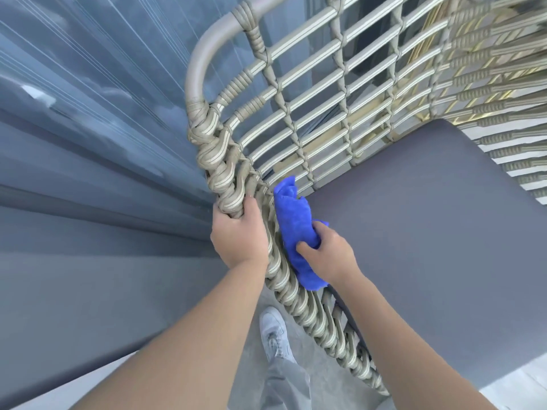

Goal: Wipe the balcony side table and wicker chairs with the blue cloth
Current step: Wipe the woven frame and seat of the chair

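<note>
A wicker chair (296, 93) with a beige woven frame and a grey seat cushion (429, 232) fills the right half of the head view. My left hand (239, 235) grips the braided rim of the chair's armrest from outside. My right hand (328, 255) holds the bunched blue cloth (293, 220) against the inner side of that same armrest, just above the cushion's edge. The cloth sticks out above and below my fingers. No side table is in view.
A glass balcony wall (88, 113) with a grey ledge runs along the left, close to the chair's armrest. My grey shoe (273, 332) and trouser leg stand on the light floor between the wall and the chair.
</note>
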The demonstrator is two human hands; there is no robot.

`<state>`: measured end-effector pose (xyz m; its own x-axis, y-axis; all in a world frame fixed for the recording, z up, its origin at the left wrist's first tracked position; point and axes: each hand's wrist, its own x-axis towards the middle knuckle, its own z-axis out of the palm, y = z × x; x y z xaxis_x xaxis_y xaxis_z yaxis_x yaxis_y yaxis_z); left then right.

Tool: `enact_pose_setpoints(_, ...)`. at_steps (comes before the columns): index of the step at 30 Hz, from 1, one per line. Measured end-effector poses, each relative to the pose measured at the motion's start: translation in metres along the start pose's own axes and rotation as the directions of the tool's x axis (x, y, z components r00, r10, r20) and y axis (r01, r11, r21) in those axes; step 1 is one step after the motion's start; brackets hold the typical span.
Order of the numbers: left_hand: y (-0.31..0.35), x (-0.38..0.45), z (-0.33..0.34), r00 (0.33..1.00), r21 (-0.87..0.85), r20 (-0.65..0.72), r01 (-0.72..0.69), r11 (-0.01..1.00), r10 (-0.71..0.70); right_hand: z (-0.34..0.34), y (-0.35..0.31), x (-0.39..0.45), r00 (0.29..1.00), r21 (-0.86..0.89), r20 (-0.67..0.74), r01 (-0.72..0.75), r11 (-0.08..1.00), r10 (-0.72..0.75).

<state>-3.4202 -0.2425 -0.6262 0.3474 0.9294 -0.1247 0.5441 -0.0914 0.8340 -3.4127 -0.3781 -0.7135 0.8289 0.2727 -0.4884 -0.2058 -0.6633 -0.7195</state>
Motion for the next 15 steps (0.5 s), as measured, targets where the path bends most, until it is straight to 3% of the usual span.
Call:
enact_pose_setpoints(9,-0.006,0.002,0.004,0.998,-0.013,-0.048,-0.049,0.999,0.048,0.053,-0.002,0.055,0.998,-0.432,-0.054,-0.037,0.901,0.015)
enact_pose_setpoints(12,-0.005,0.003,0.004,0.996,-0.004,-0.071,-0.051,0.999,0.051,0.054,-0.003,0.065,0.997,-0.379,0.050,-0.029,0.925,0.052)
enact_pose_setpoints(15,-0.004,0.001,0.004,0.995,0.009,-0.083,-0.052,0.999,0.053,0.040,0.000,0.067,0.976,-0.190,0.185,-0.081,0.978,0.117)
